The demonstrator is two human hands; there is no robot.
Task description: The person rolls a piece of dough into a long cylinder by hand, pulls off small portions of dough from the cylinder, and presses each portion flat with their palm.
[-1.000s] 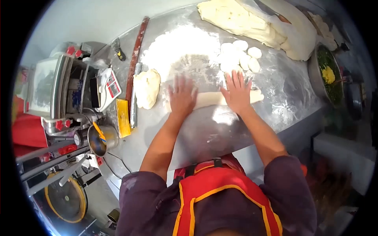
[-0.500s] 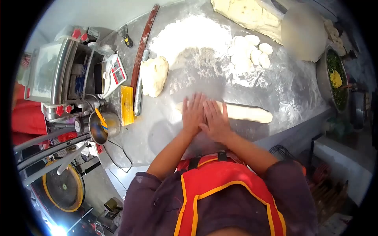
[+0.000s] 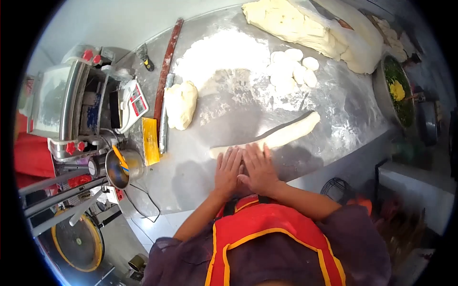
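A long dough rope lies slanted on the floured metal table, its right end farther from me. My left hand rests with stretched fingers, their tips at the rope's near edge toward its left end. Beside it my right hand lies flat, fingers extended and fingertips on the rope. The thumbs are close together, and neither hand grips anything. Farther back sits a heap of small dough balls in flour. A lump of dough lies to the left.
Left of the lump are a reddish rolling stick, a yellow scraper, a kitchen scale and a metal pot. A large dough mass lies at the back. A bowl of chopped greens stands at right.
Both hands have come toward my body, rolling the rope's left part nearer. The rope has gone from nearly level to slanting up to the right. The view has shifted slightly.
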